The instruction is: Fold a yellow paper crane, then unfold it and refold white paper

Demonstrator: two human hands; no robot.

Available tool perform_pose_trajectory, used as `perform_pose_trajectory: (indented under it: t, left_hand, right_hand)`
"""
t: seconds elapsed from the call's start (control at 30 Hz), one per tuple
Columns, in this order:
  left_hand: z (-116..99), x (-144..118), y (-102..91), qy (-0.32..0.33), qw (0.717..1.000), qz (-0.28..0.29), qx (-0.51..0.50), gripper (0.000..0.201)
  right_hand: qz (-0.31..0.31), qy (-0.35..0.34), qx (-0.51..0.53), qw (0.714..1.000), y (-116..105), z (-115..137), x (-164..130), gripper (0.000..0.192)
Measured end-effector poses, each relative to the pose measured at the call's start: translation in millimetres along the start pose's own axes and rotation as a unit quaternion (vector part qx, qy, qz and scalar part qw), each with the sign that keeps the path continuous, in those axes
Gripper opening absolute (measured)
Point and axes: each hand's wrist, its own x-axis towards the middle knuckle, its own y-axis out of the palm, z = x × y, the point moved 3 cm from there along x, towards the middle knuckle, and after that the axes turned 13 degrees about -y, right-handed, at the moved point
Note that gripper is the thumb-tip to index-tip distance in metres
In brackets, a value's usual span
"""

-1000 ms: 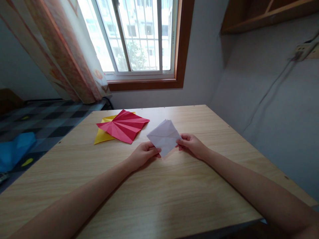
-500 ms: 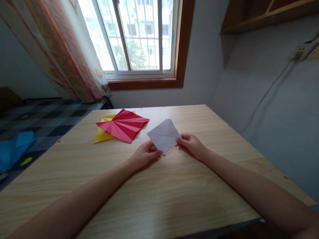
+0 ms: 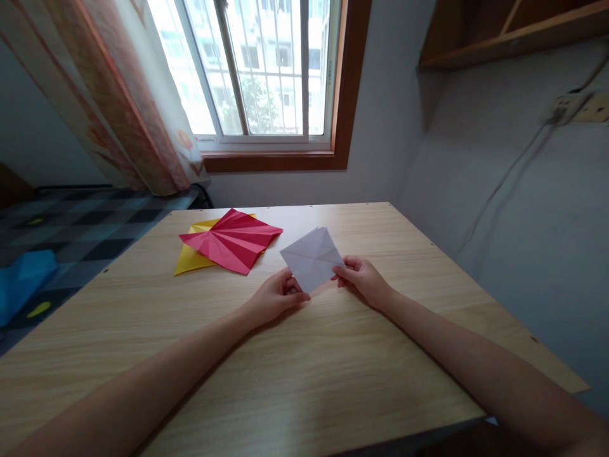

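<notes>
- The person holds a folded white paper (image 3: 311, 259) up over the wooden desk (image 3: 295, 374), standing on one corner like a diamond.
- The left hand (image 3: 273, 297) pinches the bottom left edge of the paper, with its fingers closed on it.
- The right hand (image 3: 364, 279) pinches the right corner, with its fingers closed on it too.
- In the last second almost nothing has changed. The paper has kept its shape and both hands have stayed in the same grip. Only the view has tipped a little.
- So the folding looks like it is on pause, maybe while the person checks the crease lines.
- A pleated red paper (image 3: 231, 240) lies on the desk just to the left, on top of a yellow paper (image 3: 188, 260). No hand touches them.
</notes>
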Motion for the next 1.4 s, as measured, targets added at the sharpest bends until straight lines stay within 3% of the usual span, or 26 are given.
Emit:
perform_pose_trajectory:
  t: [0.27, 0.47, 0.77, 1.03, 1.27, 1.4]
  left_hand:
    - [-3.8, -1.7, 1.2, -0.015, 1.000, 0.004, -0.001, 0.047]
    - [-8.7, -4.8, -0.6, -0.016, 0.998, -0.041, -0.033, 0.039]
    - [-7.5, 0.1, -3.8, -0.020, 0.979, -0.065, -0.192, 0.040]
    - [-8.7, -1.2, -4.7, -0.017, 0.979, -0.076, -0.188, 0.039]
    - [-4.7, -2.4, -5.1, -0.016, 0.979, -0.074, -0.188, 0.041]
    - [-5.8, -3.4, -4.7, -0.020, 0.983, -0.070, -0.171, 0.041]
  right_hand:
    - [-0.003, 0.002, 0.002, 1.000, -0.1, 0.3, -0.2, 0.037]
    - [0.019, -0.001, -0.004, 1.000, -0.2, 1.6, 0.3, 0.038]
    - [0.079, -0.001, -0.018, 0.997, 3.0, 0.9, -1.1, 0.037]
    - [0.060, -0.021, 0.005, 0.998, 4.2, -0.2, -2.0, 0.060]
    - [0.074, -0.061, -0.038, 0.995, 5.0, -2.9, -3.4, 0.056]
    - [0.047, -0.084, -0.074, 0.993, 7.2, 0.3, -5.1, 0.054]
